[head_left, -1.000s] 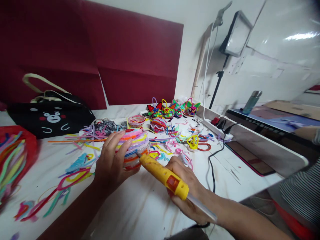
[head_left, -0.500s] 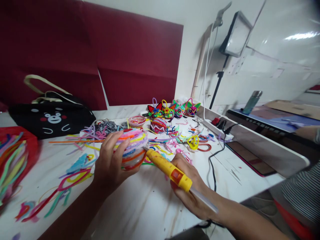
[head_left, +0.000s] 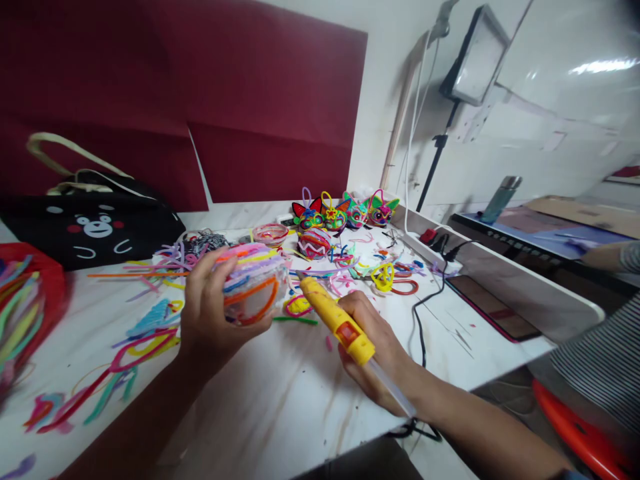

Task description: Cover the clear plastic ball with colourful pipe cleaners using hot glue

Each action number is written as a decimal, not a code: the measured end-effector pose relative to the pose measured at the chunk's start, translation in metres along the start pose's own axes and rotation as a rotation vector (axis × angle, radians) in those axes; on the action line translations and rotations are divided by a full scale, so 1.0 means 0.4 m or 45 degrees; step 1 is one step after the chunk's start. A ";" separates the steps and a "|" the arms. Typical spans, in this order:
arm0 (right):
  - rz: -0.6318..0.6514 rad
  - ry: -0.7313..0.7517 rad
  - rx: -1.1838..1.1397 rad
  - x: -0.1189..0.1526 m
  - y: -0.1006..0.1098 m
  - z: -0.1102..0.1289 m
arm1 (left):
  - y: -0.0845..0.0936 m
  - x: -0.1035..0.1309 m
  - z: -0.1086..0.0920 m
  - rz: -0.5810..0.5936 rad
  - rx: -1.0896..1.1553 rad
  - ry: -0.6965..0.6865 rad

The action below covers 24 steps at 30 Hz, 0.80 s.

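My left hand (head_left: 210, 307) is closed round a clear ball (head_left: 253, 303) partly wrapped in pipe cleaners of pink, purple, yellow, blue and orange. It holds the ball up over the table. In my right hand (head_left: 370, 340) is a yellow hot glue gun (head_left: 336, 321), with a clear glue stick (head_left: 391, 389) coming out of its back end. The gun's nozzle (head_left: 300, 274) points toward the ball and stands a little apart from its right side. Behind the ball lie loose pipe cleaners and a small striped wrapped ball (head_left: 315, 244).
Several finished cat-faced ornaments (head_left: 332, 213) stand at the back. A black bag (head_left: 95, 230) and a red bag of pipe cleaners (head_left: 55, 280) are on the left. On the right are a phone (head_left: 493, 309), a power strip (head_left: 433, 253) and a black cord (head_left: 423, 333). Another person's striped sleeve (head_left: 631, 255) shows far right.
The glue gun's nozzle has drawn back from the ball, leaving a gap. My left hand has shifted the ball slightly left and turned it, showing an orange loop on its side.
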State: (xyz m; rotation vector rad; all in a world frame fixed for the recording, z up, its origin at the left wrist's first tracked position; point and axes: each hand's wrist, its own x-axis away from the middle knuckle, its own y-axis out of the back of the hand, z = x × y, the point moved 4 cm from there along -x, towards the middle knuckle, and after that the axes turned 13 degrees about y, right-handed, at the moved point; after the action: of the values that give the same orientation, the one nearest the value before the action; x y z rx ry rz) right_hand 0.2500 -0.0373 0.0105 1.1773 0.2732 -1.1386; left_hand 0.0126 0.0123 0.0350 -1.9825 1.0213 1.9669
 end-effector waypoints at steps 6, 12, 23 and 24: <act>0.548 0.043 -0.004 -0.025 -0.042 0.024 | 0.014 -0.013 0.025 -0.043 -0.020 0.265; 0.863 0.233 0.200 -0.046 -0.113 0.011 | 0.006 -0.010 0.045 -0.115 0.010 0.206; 0.761 0.419 0.030 -0.072 -0.089 -0.044 | 0.000 -0.007 0.053 -0.124 0.008 0.209; 0.687 0.403 0.011 -0.077 -0.064 -0.059 | 0.000 -0.006 0.053 -0.125 0.000 0.205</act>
State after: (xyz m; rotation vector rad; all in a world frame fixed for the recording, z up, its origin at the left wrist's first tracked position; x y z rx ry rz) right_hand 0.2239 0.0009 0.0071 1.3342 0.1734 -0.4828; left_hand -0.0046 0.0253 0.0349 -2.1766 0.9374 1.7820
